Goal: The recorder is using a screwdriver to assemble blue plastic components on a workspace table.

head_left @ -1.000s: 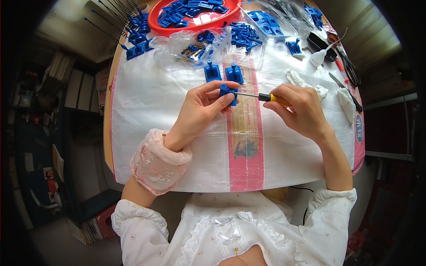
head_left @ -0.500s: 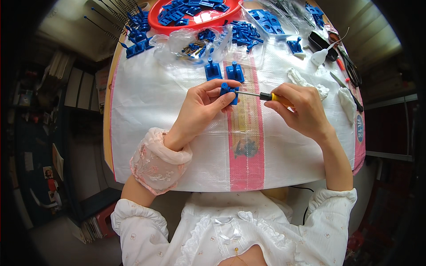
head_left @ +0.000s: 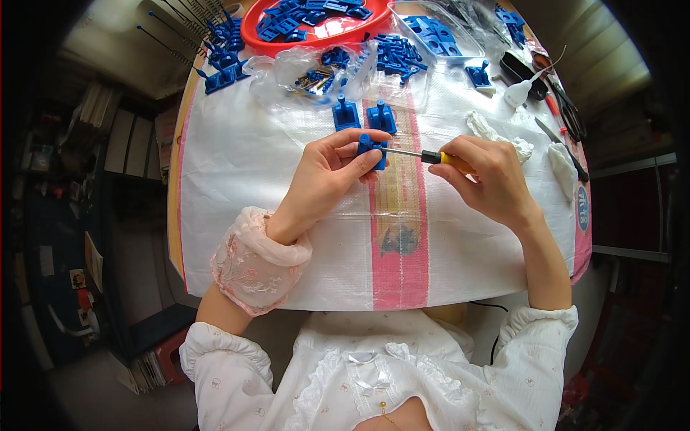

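Pinched between the fingers and thumb of my left hand (head_left: 327, 171) is a small blue plastic part (head_left: 372, 152) with a rounded post. My right hand (head_left: 487, 176) is wrapped round the yellow handle of a screwdriver (head_left: 433, 156). Its metal shaft lies nearly level and its tip meets the right side of the blue part; my fingers partly hide the part. Just beyond, two blue assemblies with upright posts stand side by side, a left one (head_left: 346, 116) and a right one (head_left: 381, 118).
A red basin (head_left: 248, 29) with blue pieces stands at the back, near a clear plastic bag (head_left: 277, 75) of small parts. A clear tray (head_left: 471, 50) holds blue plates. Blue pieces with springs (head_left: 223, 75) stand back left. Scissors (head_left: 570, 118), a white squeeze bottle (head_left: 519, 92) and crumpled tissue (head_left: 564, 169) lie right.
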The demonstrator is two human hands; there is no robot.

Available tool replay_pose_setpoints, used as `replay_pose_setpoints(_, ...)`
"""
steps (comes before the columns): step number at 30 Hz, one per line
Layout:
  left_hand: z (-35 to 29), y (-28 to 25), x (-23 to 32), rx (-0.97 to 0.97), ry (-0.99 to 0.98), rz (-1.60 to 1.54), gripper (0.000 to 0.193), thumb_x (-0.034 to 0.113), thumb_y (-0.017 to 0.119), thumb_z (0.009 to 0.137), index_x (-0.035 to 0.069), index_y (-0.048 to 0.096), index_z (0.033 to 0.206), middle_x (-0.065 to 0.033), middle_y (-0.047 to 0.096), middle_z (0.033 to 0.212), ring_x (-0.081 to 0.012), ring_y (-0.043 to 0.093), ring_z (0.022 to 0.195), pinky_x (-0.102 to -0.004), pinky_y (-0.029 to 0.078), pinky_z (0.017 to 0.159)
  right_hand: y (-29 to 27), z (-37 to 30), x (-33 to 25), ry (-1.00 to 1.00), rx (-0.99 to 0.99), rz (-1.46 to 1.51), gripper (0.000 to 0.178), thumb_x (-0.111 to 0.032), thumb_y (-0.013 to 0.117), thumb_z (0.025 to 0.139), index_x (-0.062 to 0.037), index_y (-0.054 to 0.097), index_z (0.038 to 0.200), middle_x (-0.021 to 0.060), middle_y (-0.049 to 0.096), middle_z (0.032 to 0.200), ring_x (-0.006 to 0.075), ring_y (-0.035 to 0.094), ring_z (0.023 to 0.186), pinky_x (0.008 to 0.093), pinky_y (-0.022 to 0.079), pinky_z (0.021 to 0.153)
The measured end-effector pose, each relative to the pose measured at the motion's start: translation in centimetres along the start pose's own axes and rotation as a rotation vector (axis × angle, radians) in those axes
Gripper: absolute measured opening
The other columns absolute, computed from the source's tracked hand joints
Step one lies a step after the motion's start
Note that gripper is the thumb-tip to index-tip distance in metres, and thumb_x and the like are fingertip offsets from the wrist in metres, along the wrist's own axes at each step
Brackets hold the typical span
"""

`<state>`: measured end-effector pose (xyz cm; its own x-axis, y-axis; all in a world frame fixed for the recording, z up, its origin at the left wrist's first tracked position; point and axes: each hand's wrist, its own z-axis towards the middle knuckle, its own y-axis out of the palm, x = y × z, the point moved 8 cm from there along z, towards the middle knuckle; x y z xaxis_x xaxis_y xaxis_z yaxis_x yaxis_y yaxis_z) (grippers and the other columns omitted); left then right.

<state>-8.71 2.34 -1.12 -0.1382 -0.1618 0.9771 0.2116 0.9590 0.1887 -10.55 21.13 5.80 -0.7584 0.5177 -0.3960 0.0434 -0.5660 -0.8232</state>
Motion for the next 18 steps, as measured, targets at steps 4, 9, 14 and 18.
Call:
replay_pose_setpoints(4, 0.11, -0.12, -0.1, 0.01, 0.027, -0.013, 0.028, 0.012, 0.069, 0.096, 0.004, 0.068, 0.123, -0.0056, 0.073, 0.099, -0.0068, 0.067, 0.085, -0.0191, 0.055, 0.072, 0.0, 0.05, -0.06, 0.002, -0.003, 0.001, 0.026, -0.025, 0.077, 0.086, -0.0052, 0.063, 0.077, 0.0065, 0.064, 0.067, 0.0217, 0.058, 0.05, 0.0337, 0.043, 0.049)
replay_pose_setpoints(9, 0.15, -0.02, -0.01, 0.0, 0.028, -0.008, 0.028, 0.012, 0.069, 0.096, 0.004, 0.067, 0.123, -0.0059, 0.073, 0.1, -0.007, 0.067, 0.087, -0.0195, 0.055, 0.073, -0.07, -0.02, 0.01, 0.007, -0.002, 0.0, 0.026, -0.025, 0.077, 0.087, -0.0051, 0.063, 0.077, 0.0068, 0.064, 0.067, 0.0219, 0.058, 0.05, 0.034, 0.043, 0.049)
replay_pose_setpoints(14, 0.14, -0.09, -0.09, 0.007, 0.023, -0.025, 0.028, 0.011, 0.068, 0.097, 0.002, 0.066, 0.124, -0.007, 0.073, 0.102, -0.0082, 0.067, 0.089, -0.0206, 0.055, 0.075, 0.11, -0.05, 0.16, 0.012, -0.023, -0.012, 0.026, -0.025, 0.076, 0.088, -0.0049, 0.063, 0.078, 0.0072, 0.063, 0.067, 0.0225, 0.058, 0.05, 0.0346, 0.043, 0.05)
replay_pose_setpoints(18, 0.06, -0.09, 0.01, 0.012, 0.034, -0.028, 0.029, 0.012, 0.069, 0.096, 0.003, 0.067, 0.123, -0.0067, 0.073, 0.102, -0.0072, 0.067, 0.088, -0.0197, 0.055, 0.074, 0.13, -0.01, 0.1, 0.011, -0.03, -0.011, 0.027, -0.026, 0.075, 0.088, -0.005, 0.063, 0.077, 0.0073, 0.063, 0.067, 0.0231, 0.057, 0.051, 0.035, 0.043, 0.05)
